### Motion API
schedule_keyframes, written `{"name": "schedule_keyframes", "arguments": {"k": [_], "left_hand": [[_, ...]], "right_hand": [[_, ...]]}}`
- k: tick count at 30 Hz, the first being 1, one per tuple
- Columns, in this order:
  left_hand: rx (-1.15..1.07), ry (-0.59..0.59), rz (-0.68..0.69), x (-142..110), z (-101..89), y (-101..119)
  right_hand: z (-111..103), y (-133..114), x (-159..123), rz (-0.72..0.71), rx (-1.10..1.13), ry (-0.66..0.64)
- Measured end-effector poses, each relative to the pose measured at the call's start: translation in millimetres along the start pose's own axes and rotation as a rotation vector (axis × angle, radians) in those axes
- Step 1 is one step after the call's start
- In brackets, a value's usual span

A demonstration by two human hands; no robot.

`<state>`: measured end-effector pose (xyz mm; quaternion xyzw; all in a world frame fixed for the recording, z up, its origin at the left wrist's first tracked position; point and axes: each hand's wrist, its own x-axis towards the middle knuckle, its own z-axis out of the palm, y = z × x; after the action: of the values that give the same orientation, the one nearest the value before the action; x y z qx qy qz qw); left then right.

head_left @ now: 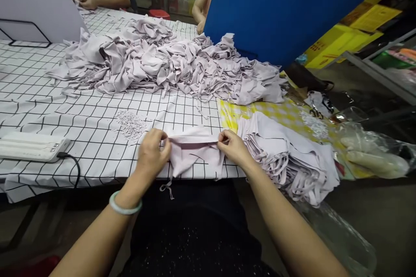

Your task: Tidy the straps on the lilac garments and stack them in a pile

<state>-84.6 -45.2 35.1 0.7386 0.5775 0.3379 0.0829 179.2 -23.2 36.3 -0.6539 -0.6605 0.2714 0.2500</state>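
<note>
- Left hand [152,149] is closed in a thumb-and-finger pinch on the left end of the cloth's upper edge; right hand [234,145] pinches the right end the same way, so neither is open by more than the fabric between the fingertips
- Cloth [185,158] is at the near edge of the desk [104,136], between the hands, with the stack [292,151] just to its right and the pile [156,65] beyond it
- Handling, my read: very light, soft, limp, no stiffness of its own; sags and creases wherever it isn't pulled taut, unlikely to slip from a dry pinch, won't break, though thin parts could snag
- Grip: the two ends of the upper edge look right, light tension between them; avoid the loose tie [167,188], it probably won't control the panel
- Long axis runs left to right, about parallel to the desk's near edge, one end at each hand
- Upper edge is a folded band, fairly straight, with a dark gap under it; lower part hangs toward the wearer, rumpled, tie dangling past the desk edge at lower left
- Which face is up: can't tell
</note>
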Motion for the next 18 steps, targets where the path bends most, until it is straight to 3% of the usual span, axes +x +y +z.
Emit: {"name": "schedule_keyframes", "arguments": {"k": [3, 6, 9, 12, 14, 18], "left_hand": [[0.076, -0.027, 0.005, -7.2, -1.7, 0.4], [0.172, -0.149, -0.002, -8.6, 17.9, 16.4], [0.28, -0.178, -0.087, 3.7, 30.1, 23.6], [0.321, -0.227, -0.107, 14.2, 20.9, 13.0], [0.293, -0.206, -0.088, 11.0, 9.1, 3.1], [0.245, -0.126, -0.052, -14.2, -10.5, -6.8]], "right_hand": [[11.7, -0.8, -4.3, -0.05, 0.067, 0.053], [23.1, -9.4, 2.0, -0.076, 0.002, 0.067], [19.1, -23.0, 11.0, -0.192, -0.076, 0.145], [-0.4, -30.9, 5.0, -0.426, -0.116, 0.453], [-11.3, -26.8, -9.0, -0.513, -0.174, 0.585], [-9.1, -2.2, -45.2, -0.452, -0.273, 0.463]]}}
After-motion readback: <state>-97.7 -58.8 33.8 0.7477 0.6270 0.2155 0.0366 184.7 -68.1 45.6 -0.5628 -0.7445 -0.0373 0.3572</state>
